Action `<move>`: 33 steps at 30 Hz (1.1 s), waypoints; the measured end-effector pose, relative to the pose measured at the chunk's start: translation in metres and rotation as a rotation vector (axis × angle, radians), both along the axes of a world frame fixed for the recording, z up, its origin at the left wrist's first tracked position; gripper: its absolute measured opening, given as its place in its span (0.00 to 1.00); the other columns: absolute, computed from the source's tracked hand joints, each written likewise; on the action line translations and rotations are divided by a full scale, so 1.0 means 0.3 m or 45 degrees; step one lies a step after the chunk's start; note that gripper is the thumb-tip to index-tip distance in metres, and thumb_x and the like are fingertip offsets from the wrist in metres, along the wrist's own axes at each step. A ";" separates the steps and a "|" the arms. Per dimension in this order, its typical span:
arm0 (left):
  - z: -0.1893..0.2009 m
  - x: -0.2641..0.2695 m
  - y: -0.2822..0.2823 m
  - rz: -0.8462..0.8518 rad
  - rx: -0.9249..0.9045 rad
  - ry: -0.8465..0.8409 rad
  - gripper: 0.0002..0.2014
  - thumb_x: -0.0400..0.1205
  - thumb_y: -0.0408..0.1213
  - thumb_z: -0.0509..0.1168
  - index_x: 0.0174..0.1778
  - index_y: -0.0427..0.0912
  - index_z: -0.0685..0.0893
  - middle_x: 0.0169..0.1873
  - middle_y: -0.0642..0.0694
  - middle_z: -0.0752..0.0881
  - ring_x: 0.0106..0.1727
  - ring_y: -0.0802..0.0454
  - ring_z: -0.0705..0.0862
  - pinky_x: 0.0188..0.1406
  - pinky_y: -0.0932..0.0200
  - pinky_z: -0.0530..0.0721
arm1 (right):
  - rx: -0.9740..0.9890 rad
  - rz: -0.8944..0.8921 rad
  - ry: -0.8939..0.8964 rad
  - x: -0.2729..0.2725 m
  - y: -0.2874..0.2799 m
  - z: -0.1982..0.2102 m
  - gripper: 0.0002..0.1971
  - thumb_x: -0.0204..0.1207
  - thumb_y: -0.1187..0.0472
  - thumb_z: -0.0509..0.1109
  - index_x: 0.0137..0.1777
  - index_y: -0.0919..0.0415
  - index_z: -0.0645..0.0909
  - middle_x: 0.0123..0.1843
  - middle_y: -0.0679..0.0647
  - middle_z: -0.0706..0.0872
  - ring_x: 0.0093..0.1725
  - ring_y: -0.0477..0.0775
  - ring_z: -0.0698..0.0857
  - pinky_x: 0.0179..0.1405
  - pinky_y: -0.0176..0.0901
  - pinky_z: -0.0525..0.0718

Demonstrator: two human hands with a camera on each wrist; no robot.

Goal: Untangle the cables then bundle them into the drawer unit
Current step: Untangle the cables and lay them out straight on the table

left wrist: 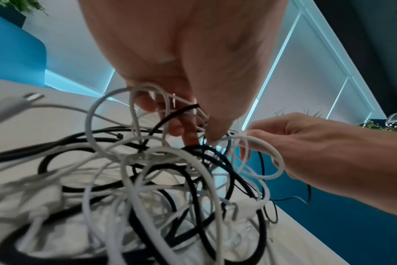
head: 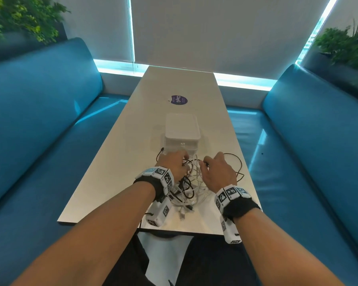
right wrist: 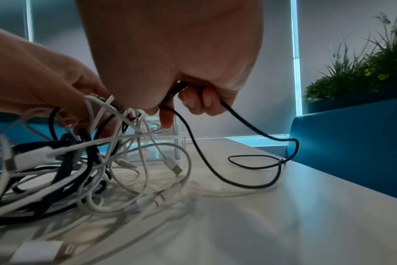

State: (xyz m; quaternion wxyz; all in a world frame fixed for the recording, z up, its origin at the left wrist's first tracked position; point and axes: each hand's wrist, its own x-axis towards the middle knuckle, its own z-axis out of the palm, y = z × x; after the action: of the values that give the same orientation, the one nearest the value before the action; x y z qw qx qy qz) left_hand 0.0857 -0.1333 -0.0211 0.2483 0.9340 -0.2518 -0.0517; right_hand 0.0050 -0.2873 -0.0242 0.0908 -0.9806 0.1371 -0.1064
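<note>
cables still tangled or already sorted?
Tangled. Black and white cables lie in one knotted heap on the table; the left hand and right hand grip loops of it.

A pale desk (head: 132, 129) runs between two blue benches (head: 39, 124) toward grey window blinds (head: 205, 32) edged with cyan light; leafy plants (head: 19, 15) flank both corners.

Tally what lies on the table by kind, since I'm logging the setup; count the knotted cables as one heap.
Cable tangle: 1 (black and white strands, too knotted to count singly)
Drawer unit: 1
Round purple sticker: 1
Total: 3
</note>
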 end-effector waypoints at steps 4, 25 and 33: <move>-0.015 0.000 -0.019 0.002 -0.051 0.029 0.10 0.79 0.40 0.70 0.53 0.54 0.79 0.48 0.52 0.89 0.55 0.48 0.87 0.65 0.48 0.78 | 0.036 0.162 0.015 0.007 -0.005 -0.002 0.15 0.86 0.46 0.57 0.58 0.54 0.80 0.57 0.53 0.75 0.44 0.56 0.83 0.42 0.50 0.85; 0.018 -0.034 -0.002 -0.112 -0.294 0.102 0.13 0.82 0.35 0.62 0.57 0.53 0.67 0.39 0.46 0.87 0.39 0.47 0.87 0.43 0.42 0.88 | 0.019 0.226 -0.063 0.025 0.003 0.018 0.09 0.86 0.46 0.57 0.58 0.44 0.76 0.46 0.47 0.82 0.43 0.58 0.84 0.36 0.47 0.78; 0.022 -0.011 -0.006 -0.224 -0.166 0.117 0.13 0.85 0.35 0.61 0.65 0.46 0.74 0.53 0.42 0.87 0.52 0.45 0.87 0.56 0.44 0.86 | -0.084 0.188 0.011 0.031 0.005 0.023 0.13 0.86 0.46 0.54 0.58 0.46 0.80 0.49 0.47 0.81 0.44 0.56 0.85 0.39 0.48 0.82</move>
State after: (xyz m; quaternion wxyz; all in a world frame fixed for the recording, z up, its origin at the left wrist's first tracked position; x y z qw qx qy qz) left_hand 0.0825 -0.1351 -0.0145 0.3144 0.8867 -0.3242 -0.0994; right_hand 0.0143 -0.2857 -0.0172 0.0654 -0.9910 0.0614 -0.0995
